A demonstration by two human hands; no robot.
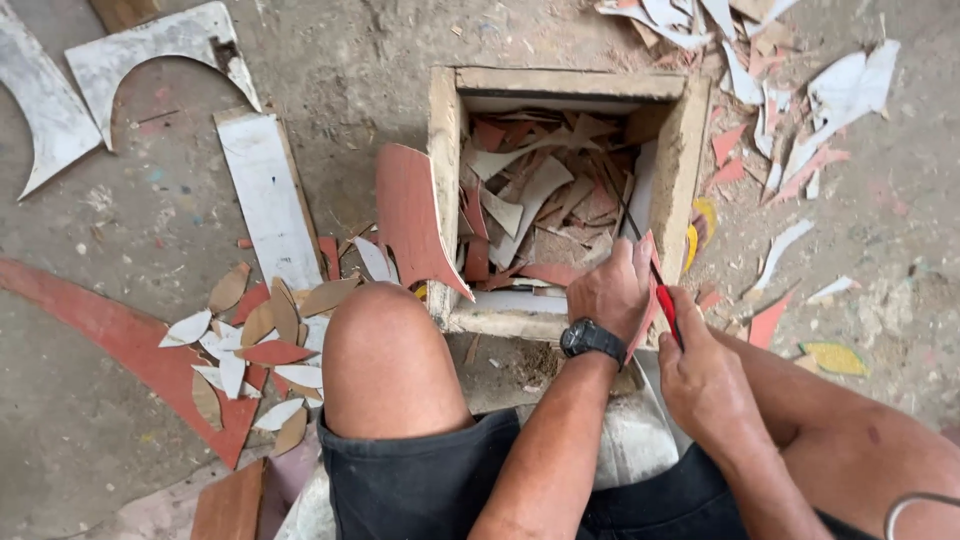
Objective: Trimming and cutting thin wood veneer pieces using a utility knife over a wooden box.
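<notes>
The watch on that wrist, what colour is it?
Black watch, on the left wrist; seen in the head view.

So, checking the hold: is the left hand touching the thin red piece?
Touching. The head view shows the left hand pressed against the thin red piece.

- Under you: bare concrete floor [120, 420], dusty and paint-stained.
- On it, ahead of your knee: open wooden box [690, 150], standing flat.
- To your left: long white board [265, 195]; just below it, a pile of leaf-shaped offcuts [250, 350], red, white and tan.
- Far left: curved white panel [160, 45].
- Upper right: scattered white and pink scraps [800, 110].
- A long red curved strip [110, 335] lies under the offcuts.
</notes>
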